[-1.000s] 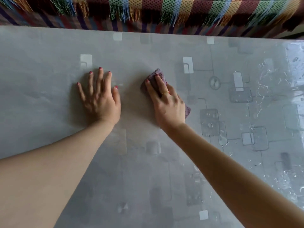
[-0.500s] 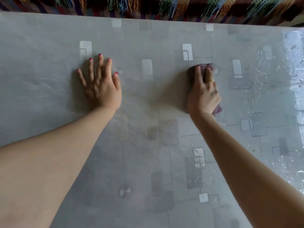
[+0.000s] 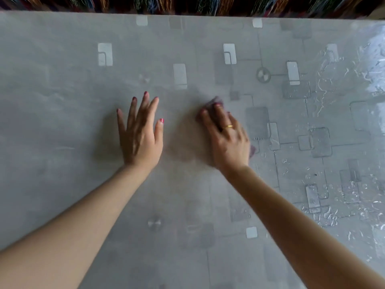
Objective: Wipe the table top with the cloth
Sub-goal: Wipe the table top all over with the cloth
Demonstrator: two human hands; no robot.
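We press soft, limp cloth flat under right hand, fingers extended on top; left hand spread flat, bracing on table.

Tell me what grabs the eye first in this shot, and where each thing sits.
Two bare forearms reach in from the bottom edge. The left hand lies flat with fingers spread near the middle of the grey patterned table top, while the right hand just beside it presses a purple cloth onto the surface. The table's right side glistens with wet streaks, and a bright multicoloured fringed textile runs along its far edge.
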